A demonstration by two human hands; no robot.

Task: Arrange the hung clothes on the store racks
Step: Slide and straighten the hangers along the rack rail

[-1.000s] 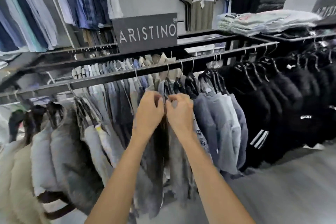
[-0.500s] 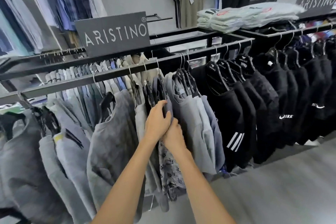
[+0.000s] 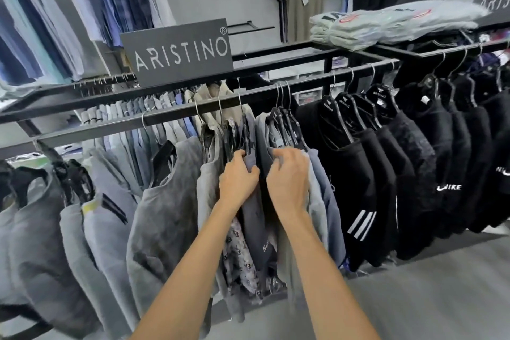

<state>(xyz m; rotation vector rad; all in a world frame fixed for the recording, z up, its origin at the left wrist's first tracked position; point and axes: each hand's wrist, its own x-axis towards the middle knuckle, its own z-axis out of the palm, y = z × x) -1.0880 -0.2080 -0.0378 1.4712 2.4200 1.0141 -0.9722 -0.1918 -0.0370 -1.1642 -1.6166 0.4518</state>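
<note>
A black rack rail (image 3: pixel 171 116) runs left to right with grey tops on the left and black tops (image 3: pixel 358 174) on the right. In the middle hangs a dark navy garment (image 3: pixel 256 229) between grey ones. My left hand (image 3: pixel 237 182) grips the shoulder of the navy garment, fingers curled over its top edge. My right hand (image 3: pixel 288 176) curls its fingers over the shoulder of the light grey sweatshirt (image 3: pixel 317 215) just to the right. The two hands are a little apart, with dark cloth showing between them.
An ARISTINO sign (image 3: pixel 179 50) stands on the rack top. Folded shirts (image 3: pixel 386 22) lie stacked on the upper shelf at the right. Shirts hang on a back rail (image 3: pixel 82 88) and on the wall. Grey floor (image 3: pixel 414 298) lies at lower right.
The view has shifted right along the rack. My hands, pressed together before, have drawn apart, the right one moving onto the grey sweatshirt and parting the garments.
</note>
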